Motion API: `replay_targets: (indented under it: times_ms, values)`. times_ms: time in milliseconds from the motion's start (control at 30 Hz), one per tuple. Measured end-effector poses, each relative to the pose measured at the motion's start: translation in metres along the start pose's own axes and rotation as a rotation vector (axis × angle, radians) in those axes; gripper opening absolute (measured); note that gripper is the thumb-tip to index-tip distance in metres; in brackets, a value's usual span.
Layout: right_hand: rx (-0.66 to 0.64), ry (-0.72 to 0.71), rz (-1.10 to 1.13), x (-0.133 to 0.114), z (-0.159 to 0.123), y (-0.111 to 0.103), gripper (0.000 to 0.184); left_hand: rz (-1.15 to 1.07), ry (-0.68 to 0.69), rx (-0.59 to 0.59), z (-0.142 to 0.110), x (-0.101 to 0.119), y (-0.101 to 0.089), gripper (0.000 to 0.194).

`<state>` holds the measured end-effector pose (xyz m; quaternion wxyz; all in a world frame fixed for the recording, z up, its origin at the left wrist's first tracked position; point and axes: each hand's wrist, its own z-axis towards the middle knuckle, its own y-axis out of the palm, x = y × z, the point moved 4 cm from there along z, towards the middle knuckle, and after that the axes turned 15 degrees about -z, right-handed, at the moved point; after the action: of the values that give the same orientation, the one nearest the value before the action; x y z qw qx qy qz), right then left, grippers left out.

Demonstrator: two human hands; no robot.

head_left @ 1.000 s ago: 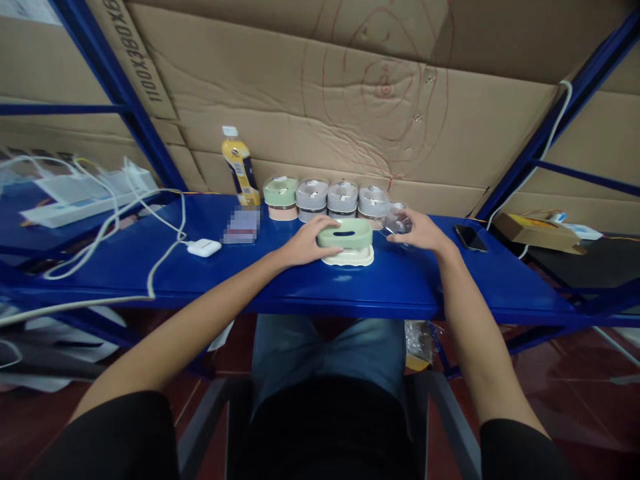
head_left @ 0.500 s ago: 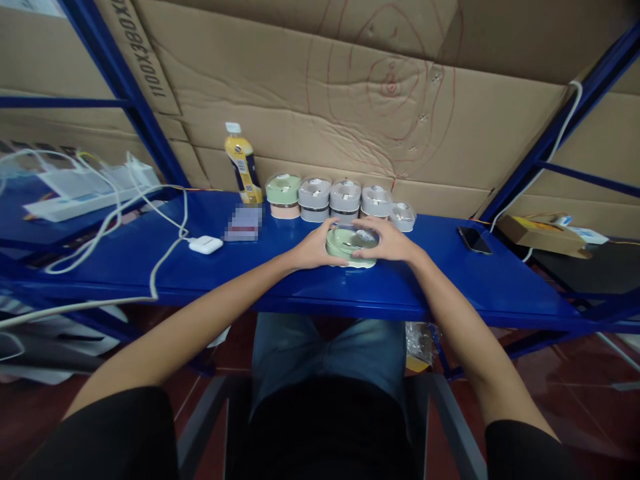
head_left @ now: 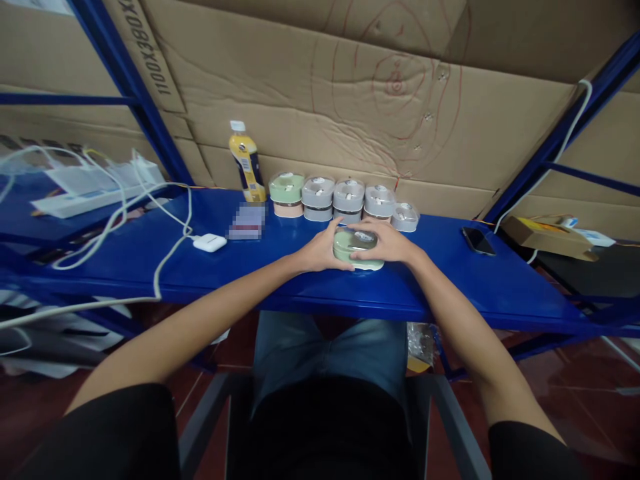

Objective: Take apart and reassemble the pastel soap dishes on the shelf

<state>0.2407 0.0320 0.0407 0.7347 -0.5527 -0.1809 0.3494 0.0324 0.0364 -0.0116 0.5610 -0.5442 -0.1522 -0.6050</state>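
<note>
At the left, the cable [head_left: 161, 270] runs loose over the table [head_left: 445, 280] to the white case [head_left: 210, 243]; a forearm catching it could drag the case. The bottle [head_left: 249, 167] stands upright at the back; a wide leftward sweep could knock it over. To its right, four two-tier stacks [head_left: 287, 189] stand side by side behind the hands; pushing rearward could strike them and shift an upper tier. The left hand [head_left: 320, 253] reaches in from the lower left, thumb at the near side and fingers at the far side, closed around the left end of the green box [head_left: 343, 254]. The box rests on the table between both hands, its clear lid [head_left: 369, 243] on top. Uneven pressure could leave the lid tilted or unseated at one end; full seating cannot be confirmed. The right hand [head_left: 389, 241] mirrors the left: forearm angled in from the lower right, fingers curled around the right end, thumb across the near side. Whether its hidden fingertips bear on lid or wall cannot be told. Behind it sits a single grey box [head_left: 406, 218], which a careless withdrawal could bump. The phone [head_left: 479, 241] lies flat, well apart.
</note>
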Motion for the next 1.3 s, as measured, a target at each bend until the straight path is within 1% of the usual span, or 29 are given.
replay_targets:
  times_ms: [167,367,567,733,867,967,1067,1133,1200,1300]
  values:
    - [0.001,-0.011,-0.025,-0.003,-0.001,0.0,0.082,0.047,0.013,-0.031,-0.001,0.001,0.001,0.152]
    - [-0.041,-0.034,-0.074,-0.009,-0.004,0.001,0.086,-0.008,0.063,-0.047,0.0,-0.003,0.001,0.157]
    - [-0.025,-0.011,-0.096,-0.013,-0.005,0.003,0.089,-0.032,0.009,-0.021,0.002,-0.003,0.001,0.162]
    - [-0.046,0.01,-0.12,-0.012,-0.005,0.004,0.089,0.019,-0.045,-0.028,0.002,-0.004,0.0,0.162]
    - [-0.038,0.009,-0.118,-0.012,-0.007,0.008,0.091,0.029,-0.025,-0.035,0.001,-0.005,0.0,0.159]
    - [-0.029,0.034,-0.115,-0.015,-0.015,0.008,0.089,0.041,-0.02,-0.042,-0.001,-0.006,-0.001,0.157]
    - [-0.056,0.138,-0.173,-0.014,-0.038,0.001,0.088,0.074,-0.02,-0.063,-0.003,-0.005,0.0,0.15]
    - [-0.081,0.267,-0.261,-0.005,-0.064,-0.008,0.085,0.092,-0.017,-0.073,-0.004,-0.003,0.001,0.142]
    - [-0.093,0.459,-0.381,0.014,-0.094,-0.018,0.084,0.105,-0.017,-0.079,-0.005,-0.001,0.001,0.134]
    - [-0.085,0.736,-0.493,0.055,-0.135,-0.032,0.082,0.119,-0.02,-0.093,-0.006,0.002,0.002,0.126]
